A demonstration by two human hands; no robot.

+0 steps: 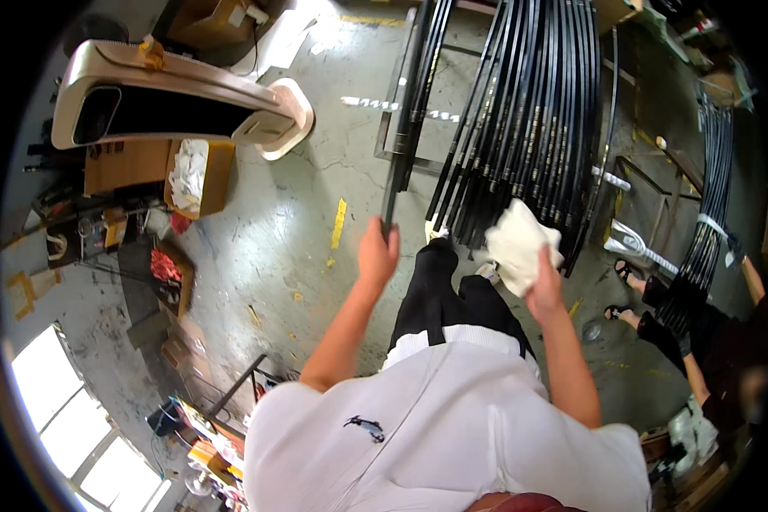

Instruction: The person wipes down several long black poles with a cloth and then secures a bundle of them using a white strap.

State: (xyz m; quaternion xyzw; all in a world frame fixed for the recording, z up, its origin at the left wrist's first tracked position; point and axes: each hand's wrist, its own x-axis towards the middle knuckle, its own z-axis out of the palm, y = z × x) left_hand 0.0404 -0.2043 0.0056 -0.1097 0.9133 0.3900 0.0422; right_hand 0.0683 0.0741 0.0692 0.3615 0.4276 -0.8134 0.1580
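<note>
My left hand (376, 254) is closed round the lower end of a slim black rod (390, 194), which points away from me. In my right hand (544, 288) is a bunched white cloth (520, 243), its edge blurred. Just beyond the cloth, a wide row of black rods (529, 128) with pale markings lies side by side on a metal frame rack (431, 166). A few more black rods (421, 81) lie apart at the row's left, close to the one I hold.
A tall beige device with a dark panel (175, 98) stands at the left, beside a cardboard box (216, 179) of white pieces. At the right, another person (725, 341) handles a bundle of black rods (715, 171). White-wrapped bars (644, 249) lie between us.
</note>
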